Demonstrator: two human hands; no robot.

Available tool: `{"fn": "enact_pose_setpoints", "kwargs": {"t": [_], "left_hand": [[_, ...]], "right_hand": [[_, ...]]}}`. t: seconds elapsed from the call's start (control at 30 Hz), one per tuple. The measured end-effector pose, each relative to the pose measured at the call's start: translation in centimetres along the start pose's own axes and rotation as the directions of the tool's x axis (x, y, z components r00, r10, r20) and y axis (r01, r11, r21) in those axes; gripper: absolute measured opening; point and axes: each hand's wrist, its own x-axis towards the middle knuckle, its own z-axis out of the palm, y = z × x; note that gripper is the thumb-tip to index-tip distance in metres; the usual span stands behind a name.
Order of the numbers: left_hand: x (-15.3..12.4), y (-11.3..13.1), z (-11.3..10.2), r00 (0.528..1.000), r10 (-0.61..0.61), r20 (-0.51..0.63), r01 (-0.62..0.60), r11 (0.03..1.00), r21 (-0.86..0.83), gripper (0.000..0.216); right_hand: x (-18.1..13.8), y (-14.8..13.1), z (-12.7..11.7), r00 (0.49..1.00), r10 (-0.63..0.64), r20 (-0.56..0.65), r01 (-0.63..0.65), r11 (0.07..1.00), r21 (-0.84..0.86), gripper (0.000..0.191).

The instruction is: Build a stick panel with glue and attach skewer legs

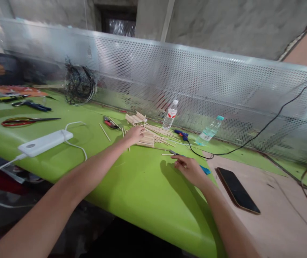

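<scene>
**Left hand at stick pile, right hand resting short of it**

Right hand lies on the green tabletop, nearer than the stick pile and to its right. Its fingers are curled down; cannot tell if they pinch anything. Black phone sits further right of the pile.

Left hand reaches the pile's left edge, fingers touching sticks; grip unclear. Best to lift one stick cleanly without dragging the small stick frame just behind the pile.

Glue gun and its cable lie right of the pile, two water bottles behind it, power bank well left. Loose sticks crowd the reach.
</scene>
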Motion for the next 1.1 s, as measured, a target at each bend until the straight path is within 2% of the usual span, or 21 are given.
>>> {"fn": "enact_pose_setpoints", "kwargs": {"t": [0.2, 0.4, 0.63, 0.77, 0.9, 1.1], "left_hand": [[-0.5, -0.3, -0.5, 1.000, 0.014, 0.022, -0.015, 0.999, 0.048, 0.032], [-0.2, 0.1, -1.5, 0.998, 0.052, -0.023, -0.049, 0.991, 0.126, 0.025], [-1.3, 3.2, -4.0, 0.987, 0.136, -0.082, -0.131, 0.989, 0.064, 0.025], [-2.0, 4.7, -5.2, 0.985, 0.160, -0.067, -0.159, 0.987, 0.017, 0.022], [-2.0, 4.9, -4.8, 0.983, 0.179, -0.029, -0.180, 0.984, -0.013, 0.019], [-2.0, 5.0, -3.2, 0.971, 0.223, 0.082, -0.219, 0.975, -0.048, 0.018]], "right_hand": [[-0.1, 0.0, -0.1, 1.000, -0.013, -0.010, 0.013, 1.000, 0.010, 0.040], [-0.3, 0.1, 0.0, 0.999, 0.005, -0.039, -0.004, 1.000, 0.027, 0.041], [-0.2, 0.1, -0.4, 0.996, 0.037, -0.075, -0.034, 0.999, 0.032, 0.041], [-0.1, 0.2, -0.5, 0.984, 0.092, -0.152, -0.086, 0.995, 0.041, 0.038], [0.1, 0.5, -0.3, 0.971, 0.115, -0.210, -0.109, 0.993, 0.043, 0.039], [0.1, 1.2, -0.3, 0.940, 0.102, -0.326, -0.055, 0.987, 0.148, 0.064]]}}
